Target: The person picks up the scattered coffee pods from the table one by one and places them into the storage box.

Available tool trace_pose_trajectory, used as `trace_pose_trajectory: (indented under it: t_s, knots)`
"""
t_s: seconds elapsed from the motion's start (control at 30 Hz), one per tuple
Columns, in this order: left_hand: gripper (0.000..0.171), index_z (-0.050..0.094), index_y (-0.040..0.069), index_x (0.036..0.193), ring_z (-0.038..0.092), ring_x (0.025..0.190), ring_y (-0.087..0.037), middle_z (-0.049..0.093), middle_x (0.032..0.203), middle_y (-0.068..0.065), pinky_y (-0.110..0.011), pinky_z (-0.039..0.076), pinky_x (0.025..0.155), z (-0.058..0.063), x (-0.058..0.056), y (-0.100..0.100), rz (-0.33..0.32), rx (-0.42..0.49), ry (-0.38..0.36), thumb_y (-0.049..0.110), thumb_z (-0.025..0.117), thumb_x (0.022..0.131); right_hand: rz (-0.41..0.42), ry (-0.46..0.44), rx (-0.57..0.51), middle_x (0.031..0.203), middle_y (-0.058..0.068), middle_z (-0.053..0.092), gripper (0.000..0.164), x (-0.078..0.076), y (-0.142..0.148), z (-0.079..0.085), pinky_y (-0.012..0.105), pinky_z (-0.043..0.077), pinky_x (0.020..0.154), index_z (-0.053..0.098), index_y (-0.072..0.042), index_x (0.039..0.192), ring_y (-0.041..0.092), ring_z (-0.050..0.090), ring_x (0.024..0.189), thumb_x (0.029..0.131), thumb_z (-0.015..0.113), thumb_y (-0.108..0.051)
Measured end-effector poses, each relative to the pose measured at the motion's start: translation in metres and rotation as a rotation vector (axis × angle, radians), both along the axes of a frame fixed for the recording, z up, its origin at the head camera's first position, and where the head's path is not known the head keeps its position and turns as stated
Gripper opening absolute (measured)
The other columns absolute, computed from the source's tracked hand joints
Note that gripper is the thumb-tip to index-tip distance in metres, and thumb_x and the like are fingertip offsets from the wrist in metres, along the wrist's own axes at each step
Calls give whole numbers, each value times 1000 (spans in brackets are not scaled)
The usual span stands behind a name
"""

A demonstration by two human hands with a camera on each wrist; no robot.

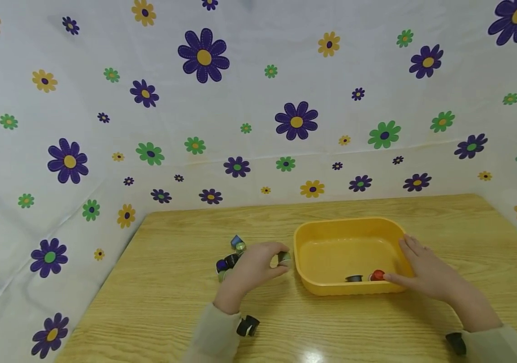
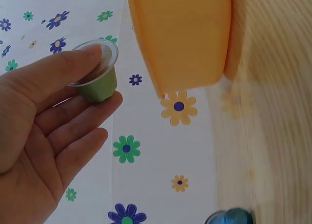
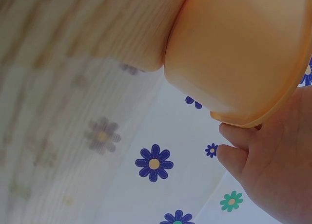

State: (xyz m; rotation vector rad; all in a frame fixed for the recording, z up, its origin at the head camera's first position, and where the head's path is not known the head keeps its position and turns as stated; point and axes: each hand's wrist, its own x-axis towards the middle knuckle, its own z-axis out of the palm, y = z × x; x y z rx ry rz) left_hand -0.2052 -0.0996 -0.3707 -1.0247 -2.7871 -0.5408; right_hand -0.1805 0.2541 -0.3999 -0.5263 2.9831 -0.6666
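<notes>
Green capsule [image 2: 100, 88] | pinched between left thumb and fingers [image 2: 90, 115] | right fingers [image 1: 412, 246] spread at tub [image 1: 349, 289] rim

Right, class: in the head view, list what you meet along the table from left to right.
Dark blue capsule → green capsule held in the left hand → dark capsule inside the yellow tray → red capsule, also inside → right hand.

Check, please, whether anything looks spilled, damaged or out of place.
Nothing stands out. The yellow tub sits flat, with no visible spill or crack. Capsules lie clustered to its left, a grey one and a red one lie inside, and the left hand pinches a green one while the right hand touches the tub.
</notes>
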Motion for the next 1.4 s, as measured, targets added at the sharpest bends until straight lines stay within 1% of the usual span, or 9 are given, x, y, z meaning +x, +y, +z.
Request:
trace_pose_trajectory:
  t_s: [0.17,0.37,0.53,0.73,0.9,1.07,1.2,1.4]
  knots:
    - [30,61,6,103,57,80,-12,62,92,0,-21,46,71,-2,-4,15,-48,-4,14,23,67,79,-2,3,5,136,37,11,94,0,0,0,57,10,99,19,18,131,48,11,124,80,57,-50]
    - [30,62,7,103,57,78,-12,62,91,0,-20,45,69,-2,-5,34,-74,-30,44,25,67,79,-1,-2,-4,136,36,11,93,0,-1,1,57,10,99,19,18,131,48,11,124,80,57,-50]
    - [32,62,7,105,58,80,-11,62,93,0,-19,45,73,-2,-6,43,-89,1,57,26,66,80,5,2,2,136,37,10,93,-1,-1,1,58,11,98,19,19,131,48,11,124,80,57,-50]
    - [34,61,5,107,59,85,-15,62,97,-1,-20,45,76,-4,-5,48,-87,52,36,26,66,80,6,5,5,136,37,10,93,0,-1,2,57,10,99,19,19,131,48,11,124,80,56,-50]
    - [34,61,6,107,58,86,-14,62,97,-1,-19,45,76,-9,-6,49,-84,85,29,25,66,80,0,-11,1,136,37,9,94,2,-2,2,56,8,99,18,18,131,48,9,124,80,55,-51]
    - [34,60,5,107,58,85,-14,62,97,-1,-19,45,75,-13,-6,51,-86,76,16,25,66,80,3,-22,-6,137,36,7,93,2,-2,1,55,5,100,17,18,132,48,7,125,81,55,-51]
    - [34,60,6,107,58,84,-12,62,96,0,-17,45,74,-15,-7,52,-82,64,2,25,65,81,1,-13,1,137,36,8,93,2,-2,1,55,6,100,18,18,131,47,8,125,81,54,-51]
    - [30,61,7,104,57,81,-11,61,92,2,-16,44,71,-17,-7,54,-94,25,6,24,66,80,-2,-16,3,136,37,8,95,2,-3,0,56,7,100,17,18,131,48,9,124,80,55,-52]
